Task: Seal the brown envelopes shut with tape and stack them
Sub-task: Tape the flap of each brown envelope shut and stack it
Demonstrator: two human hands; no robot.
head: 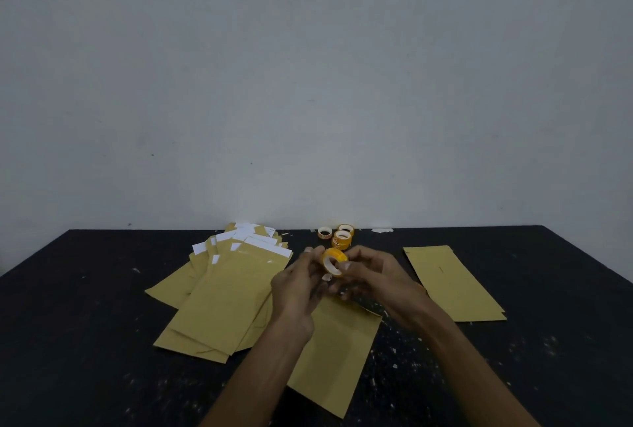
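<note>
A small yellow tape roll (333, 260) is held up above the table between both hands. My right hand (371, 277) grips the roll from the right, thumb on its rim. My left hand (301, 281) has its curled fingertips at the roll's left edge. Under the hands lies one brown envelope (337, 348) flat on the black table (85, 324). A loose pile of brown envelopes (222, 296) with white paper sticking out of their tops lies to the left. A neat stack of brown envelopes (452, 282) lies to the right.
Several spare tape rolls (340, 237) sit near the table's back edge, by the grey wall. White flecks dot the dark tabletop, mostly at the front right. The table's left and right sides show bare surface.
</note>
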